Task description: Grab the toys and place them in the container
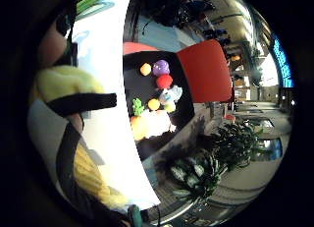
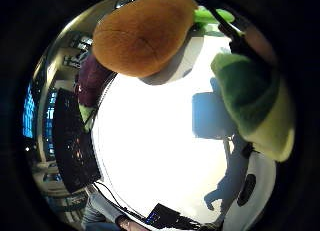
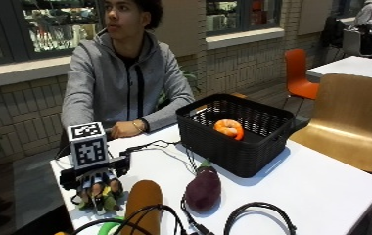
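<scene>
On the white table (image 3: pixel 329 191), gloved right hand (image 3: pixel 97 188) curled around a yellow-green plush toy (image 3: pixel 109 200) — black basket (image 3: pixel 235 129) well apart.

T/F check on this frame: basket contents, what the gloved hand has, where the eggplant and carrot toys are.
1. The black basket is empty. False: an orange toy lies inside.
2. The gloved right hand grips a yellow-green plush toy. True.
3. The plush eggplant is in the basket. False: it sits on the white table in front of it.
4. The plush carrot lies on the table beside the gloved hand. True.
</scene>
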A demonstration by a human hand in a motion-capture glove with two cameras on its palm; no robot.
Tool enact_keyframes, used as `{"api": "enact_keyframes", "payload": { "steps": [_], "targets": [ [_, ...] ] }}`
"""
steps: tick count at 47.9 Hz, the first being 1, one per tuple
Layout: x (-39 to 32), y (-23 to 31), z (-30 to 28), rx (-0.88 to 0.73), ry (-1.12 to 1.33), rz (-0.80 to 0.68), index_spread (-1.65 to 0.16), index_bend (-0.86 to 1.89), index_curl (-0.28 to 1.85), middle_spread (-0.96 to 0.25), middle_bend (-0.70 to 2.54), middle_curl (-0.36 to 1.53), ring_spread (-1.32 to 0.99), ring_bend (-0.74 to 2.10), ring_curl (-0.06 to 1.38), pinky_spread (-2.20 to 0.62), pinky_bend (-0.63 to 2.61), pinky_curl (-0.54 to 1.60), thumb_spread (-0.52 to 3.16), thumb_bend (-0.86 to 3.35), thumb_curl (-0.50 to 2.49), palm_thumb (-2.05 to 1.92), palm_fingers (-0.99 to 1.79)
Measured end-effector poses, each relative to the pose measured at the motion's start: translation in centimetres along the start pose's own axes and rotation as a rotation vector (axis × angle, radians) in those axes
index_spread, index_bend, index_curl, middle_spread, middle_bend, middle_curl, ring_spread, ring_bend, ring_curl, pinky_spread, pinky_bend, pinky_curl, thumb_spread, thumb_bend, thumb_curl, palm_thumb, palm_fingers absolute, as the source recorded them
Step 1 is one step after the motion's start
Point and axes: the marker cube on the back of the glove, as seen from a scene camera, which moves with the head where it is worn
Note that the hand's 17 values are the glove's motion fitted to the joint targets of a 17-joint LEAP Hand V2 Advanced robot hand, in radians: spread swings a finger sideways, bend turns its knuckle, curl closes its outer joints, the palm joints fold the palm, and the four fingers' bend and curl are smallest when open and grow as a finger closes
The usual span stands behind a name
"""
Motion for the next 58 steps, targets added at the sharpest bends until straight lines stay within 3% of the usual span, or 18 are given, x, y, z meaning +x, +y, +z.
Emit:
{"api": "enact_keyframes", "payload": {
  "steps": [12, 18, 23, 27, 34, 47, 52, 58],
  "targets": [
    [-0.7, 0.3, -3.7, 0.065, -0.015, -0.042, -0.29, 0.38, 0.32, -0.07, 0.22, 0.15, -0.29, 0.98, 0.57, -0.37, 1.29, 0.48, 1.60, 0.67, 0.58, 0.75, 0.89],
    [-3.4, 0.5, -8.1, 0.068, -0.085, -0.147, -0.29, 0.38, 0.35, -0.10, 0.24, 0.18, -0.31, 0.96, 0.58, -0.39, 1.27, 0.48, 1.58, 0.68, 0.62, 0.75, 0.90],
    [-11.1, 3.2, -13.0, 0.148, -0.134, -0.249, -0.29, 0.36, 0.38, -0.12, 0.24, 0.19, -0.32, 0.96, 0.58, -0.39, 1.27, 0.48, 1.58, 0.68, 0.65, 0.74, 0.90],
    [-17.7, 4.7, -16.6, 0.258, -0.138, -0.428, -0.29, 0.35, 0.39, -0.13, 0.23, 0.20, -0.33, 0.95, 0.58, -0.40, 1.27, 0.48, 1.57, 0.68, 0.67, 0.73, 0.90],
    [-26.6, 5.9, -21.1, 0.299, -0.178, -0.667, -0.30, 0.33, 0.43, -0.15, 0.23, 0.23, -0.34, 0.94, 0.59, -0.40, 1.26, 0.48, 1.57, 0.68, 0.71, 0.72, 0.90],
    [-35.5, 7.1, -21.7, 0.245, -0.128, -0.767, -0.31, 0.29, 0.49, -0.18, 0.22, 0.26, -0.35, 0.93, 0.59, -0.40, 1.25, 0.49, 1.57, 0.66, 0.77, 0.69, 0.91],
    [-36.3, 7.5, -20.8, 0.254, -0.055, -0.897, -0.32, 0.27, 0.52, -0.19, 0.21, 0.28, -0.35, 0.93, 0.60, -0.40, 1.25, 0.49, 1.57, 0.66, 0.79, 0.68, 0.92],
    [-37.6, 8.2, -20.4, 0.229, -0.064, -0.847, -0.32, 0.24, 0.55, -0.19, 0.20, 0.30, -0.36, 0.95, 0.60, -0.40, 1.24, 0.49, 1.57, 0.66, 0.82, 0.68, 0.93]
  ]
}}
